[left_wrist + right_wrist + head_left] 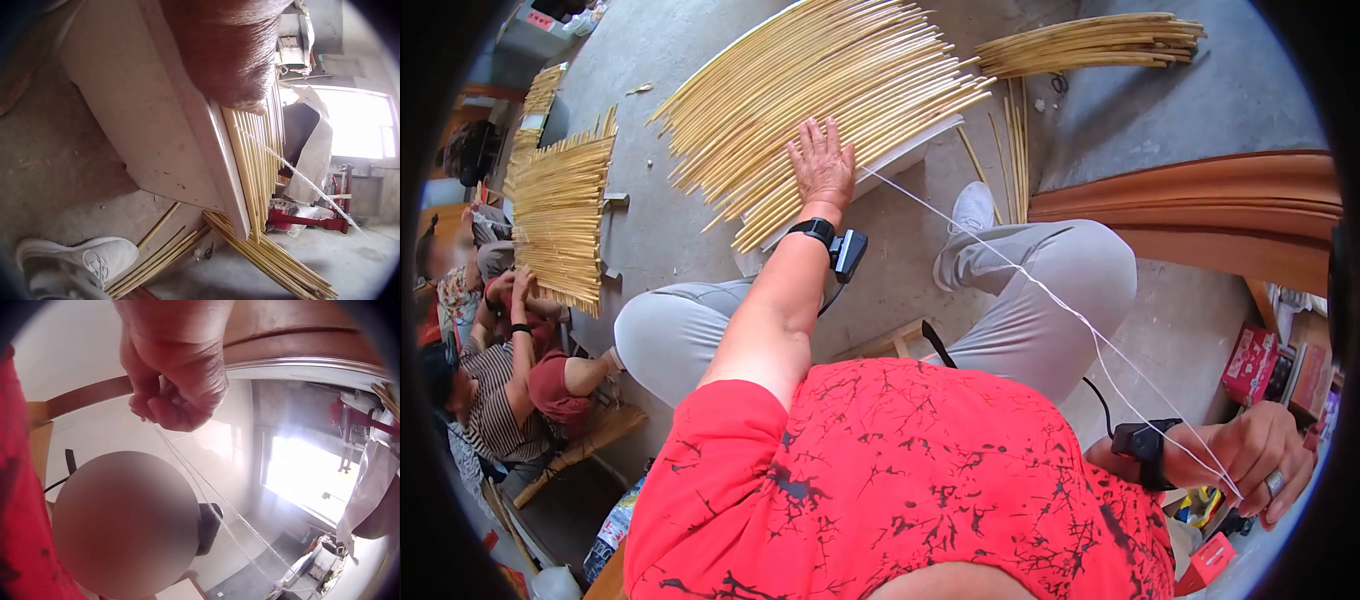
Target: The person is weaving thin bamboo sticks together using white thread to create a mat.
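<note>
A mat of thin straw-coloured sticks (pixel 750 110) lies side by side over a low white bench (pixel 137 112). My left hand (pixel 824 170) rests flat on the mat near its close edge, fingers spread and straight. A thin white string (pixel 1040 285) runs from the mat beside that hand, across my right leg, to my right hand (pixel 1262 462). Out at the far right, that hand pinches the string with curled fingers and wears a ring. In the right wrist view, two strands of string (pixel 209 490) lead away from the bent fingertips.
A bundle of sticks (pixel 1090 45) lies beyond the mat, with loose sticks (pixel 1018 160) near my shoe (pixel 972 207). A brown wooden ledge (pixel 1190 190) stands at the right. On the left, people sit by a second stick mat (pixel 560 220). Boxes (pixel 1252 365) stand behind my right hand.
</note>
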A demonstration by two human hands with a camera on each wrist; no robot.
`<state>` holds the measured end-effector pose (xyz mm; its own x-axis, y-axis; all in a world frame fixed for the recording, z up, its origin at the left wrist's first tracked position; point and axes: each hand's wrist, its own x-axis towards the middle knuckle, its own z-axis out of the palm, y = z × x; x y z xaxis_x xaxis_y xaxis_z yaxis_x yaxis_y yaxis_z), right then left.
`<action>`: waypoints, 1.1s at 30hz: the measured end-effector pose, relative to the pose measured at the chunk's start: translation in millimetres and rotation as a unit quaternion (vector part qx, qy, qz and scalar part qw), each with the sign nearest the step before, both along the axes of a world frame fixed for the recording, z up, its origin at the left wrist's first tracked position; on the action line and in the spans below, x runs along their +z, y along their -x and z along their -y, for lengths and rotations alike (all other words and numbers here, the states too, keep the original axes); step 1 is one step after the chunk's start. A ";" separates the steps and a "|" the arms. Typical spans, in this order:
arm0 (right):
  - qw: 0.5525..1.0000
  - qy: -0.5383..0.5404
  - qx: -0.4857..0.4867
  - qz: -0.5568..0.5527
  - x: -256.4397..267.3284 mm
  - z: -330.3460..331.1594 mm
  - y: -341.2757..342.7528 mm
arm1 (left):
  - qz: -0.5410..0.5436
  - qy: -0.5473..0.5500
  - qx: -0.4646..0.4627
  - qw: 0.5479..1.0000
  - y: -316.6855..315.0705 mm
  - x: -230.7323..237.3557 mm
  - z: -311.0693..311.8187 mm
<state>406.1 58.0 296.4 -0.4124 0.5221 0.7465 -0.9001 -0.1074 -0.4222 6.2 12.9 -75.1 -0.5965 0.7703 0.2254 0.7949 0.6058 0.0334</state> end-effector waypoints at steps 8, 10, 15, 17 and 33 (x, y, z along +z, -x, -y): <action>0.950 -0.114 0.203 0.208 -11.4 -38.6 8.2 | -0.004 0.007 -0.020 1.000 0.9 -3.2 0.0; 0.941 -0.099 0.125 0.300 -31.7 -40.8 3.7 | 0.003 0.001 -0.027 1.000 1.7 -2.6 1.0; 0.738 -0.025 -0.292 0.608 -67.4 -12.6 27.8 | 0.007 0.024 -0.040 0.999 4.2 -4.7 -1.8; 0.741 -0.012 -0.284 0.609 -78.4 -19.1 22.7 | 0.018 -0.018 -0.043 0.999 6.5 -7.3 0.6; 0.820 -0.164 -0.358 0.415 -74.4 -4.9 89.1 | 0.621 -0.260 -0.342 0.656 -103.3 285.9 23.1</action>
